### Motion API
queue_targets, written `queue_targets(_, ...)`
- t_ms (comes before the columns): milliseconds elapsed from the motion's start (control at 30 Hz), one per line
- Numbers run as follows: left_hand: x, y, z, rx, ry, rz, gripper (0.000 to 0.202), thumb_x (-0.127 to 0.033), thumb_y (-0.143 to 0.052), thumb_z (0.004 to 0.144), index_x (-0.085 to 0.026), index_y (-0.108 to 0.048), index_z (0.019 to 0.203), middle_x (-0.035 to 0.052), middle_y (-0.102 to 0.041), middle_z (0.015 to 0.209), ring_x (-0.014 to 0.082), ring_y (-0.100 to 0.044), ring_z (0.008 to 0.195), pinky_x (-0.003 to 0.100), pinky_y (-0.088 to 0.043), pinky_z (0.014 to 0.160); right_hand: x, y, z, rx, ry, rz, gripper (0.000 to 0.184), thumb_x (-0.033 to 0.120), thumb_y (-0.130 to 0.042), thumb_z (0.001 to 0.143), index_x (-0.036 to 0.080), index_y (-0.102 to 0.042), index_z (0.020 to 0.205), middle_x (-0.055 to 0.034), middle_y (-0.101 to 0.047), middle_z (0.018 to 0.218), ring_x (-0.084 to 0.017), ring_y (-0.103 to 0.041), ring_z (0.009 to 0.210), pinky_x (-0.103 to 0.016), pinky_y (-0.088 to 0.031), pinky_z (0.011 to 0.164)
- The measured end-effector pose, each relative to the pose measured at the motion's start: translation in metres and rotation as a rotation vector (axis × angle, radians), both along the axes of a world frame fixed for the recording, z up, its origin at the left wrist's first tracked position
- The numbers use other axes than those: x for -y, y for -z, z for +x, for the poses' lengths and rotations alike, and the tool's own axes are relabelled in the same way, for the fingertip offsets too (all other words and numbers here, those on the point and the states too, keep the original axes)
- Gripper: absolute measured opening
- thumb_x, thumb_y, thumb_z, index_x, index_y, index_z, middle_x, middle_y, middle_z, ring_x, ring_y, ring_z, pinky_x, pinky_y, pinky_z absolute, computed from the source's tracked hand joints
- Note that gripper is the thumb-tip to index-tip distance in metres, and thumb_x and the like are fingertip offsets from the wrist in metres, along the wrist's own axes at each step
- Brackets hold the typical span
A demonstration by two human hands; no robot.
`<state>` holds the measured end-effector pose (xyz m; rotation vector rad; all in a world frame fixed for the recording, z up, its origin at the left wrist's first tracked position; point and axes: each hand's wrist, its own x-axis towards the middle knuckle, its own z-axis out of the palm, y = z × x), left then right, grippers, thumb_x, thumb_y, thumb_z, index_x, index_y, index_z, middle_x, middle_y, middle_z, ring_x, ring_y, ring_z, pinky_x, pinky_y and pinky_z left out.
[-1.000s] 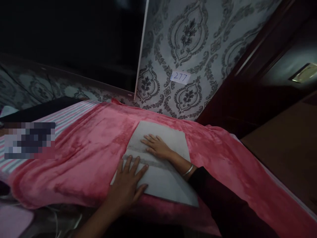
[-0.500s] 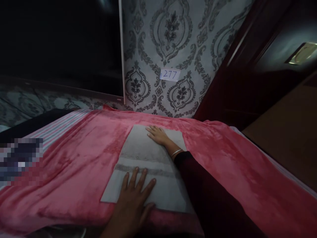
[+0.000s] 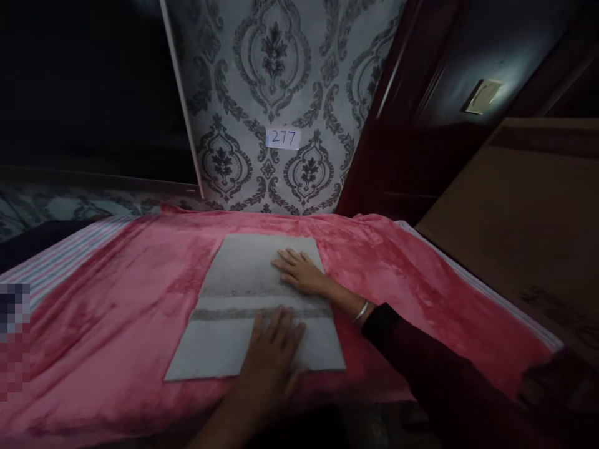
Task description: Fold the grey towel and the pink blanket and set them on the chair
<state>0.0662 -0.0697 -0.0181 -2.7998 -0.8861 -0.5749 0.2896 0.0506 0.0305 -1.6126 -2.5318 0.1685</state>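
A flat, pale grey sheet with darker grey bands, perhaps a towel (image 3: pixel 210 346), lies spread on a pink plush blanket (image 3: pixel 135 312). My right hand (image 3: pixel 299 271) rests palm down on its upper right part, fingers stretched out, a thin silver bangle (image 3: pixel 362 310) at the wrist. On the lower middle, by the dark band, lies my left hand (image 3: pixel 274 349), fingers spread and slightly blurred. Neither hand grips anything.
Patterned wallpaper (image 3: pixel 271 75) with a paper label "277" (image 3: pixel 283 138) rises behind the blanket. A dark screen (image 3: pixel 88 93) hangs at left. A cardboard box (image 3: pixel 519 212) stands at right before a dark red door (image 3: pixel 421 143). Striped cloth (image 3: pixel 79 249) shows at the left.
The view has turned to the right, so the sheet appears further left. My right hand has moved nearer along the sheet toward its right edge; my left hand remains on the lower part.
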Motion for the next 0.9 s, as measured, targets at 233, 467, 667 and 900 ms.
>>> queue_targets(233, 0.02, 0.014, 0.04, -0.047, 0.005, -0.1, 0.092, -0.043, -0.082, 0.074, -0.038, -0.039, 0.156, 0.0146, -0.032, 0.166, 0.0487, -0.025, 0.152, 0.075, -0.02, 0.117, -0.028, 0.017, 0.036, 0.03, 0.154, 0.011, 0.058, 0.051, -0.033, 0.107, 0.033, -0.03, 0.162, -0.004, -0.02, 0.17, -0.031, -0.017, 0.156, -0.057, -0.019, 0.124)
queue_targets(467, 0.018, 0.012, 0.032, -0.052, 0.034, -0.07, 0.085, -0.053, -0.071, 0.085, -0.036, -0.032, 0.159, 0.0146, -0.028, 0.168, 0.0468, -0.019, 0.154, 0.073, -0.016, 0.12, -0.057, 0.015, 0.051, -0.083, 0.415, -0.039, 0.057, 0.047, -0.03, 0.108, 0.03, -0.03, 0.162, -0.0043, -0.02, 0.17, -0.033, -0.015, 0.157, -0.057, -0.018, 0.124)
queue_targets(667, 0.021, 0.003, 0.036, -0.037, 0.04, -0.122, 0.074, -0.062, -0.062, 0.089, -0.035, -0.042, 0.155, 0.0153, -0.033, 0.166, 0.0472, -0.024, 0.153, 0.073, -0.019, 0.119, -0.026, 0.007, 0.046, -0.1, 0.459, -0.109, 0.058, 0.051, -0.029, 0.107, 0.031, -0.03, 0.162, -0.0055, -0.015, 0.171, -0.035, -0.01, 0.157, -0.061, -0.016, 0.123)
queue_targets(900, 0.006, -0.029, 0.027, 0.002, 0.1, -0.329, 0.046, -0.045, -0.047, 0.1, -0.027, -0.062, 0.14, 0.0104, -0.054, 0.153, 0.0341, -0.04, 0.148, 0.062, -0.026, 0.122, 0.084, 0.02, 0.019, -0.12, 0.275, -0.027, 0.058, 0.047, -0.029, 0.108, 0.025, -0.033, 0.161, -0.0072, -0.021, 0.17, -0.027, -0.015, 0.157, -0.054, -0.02, 0.124)
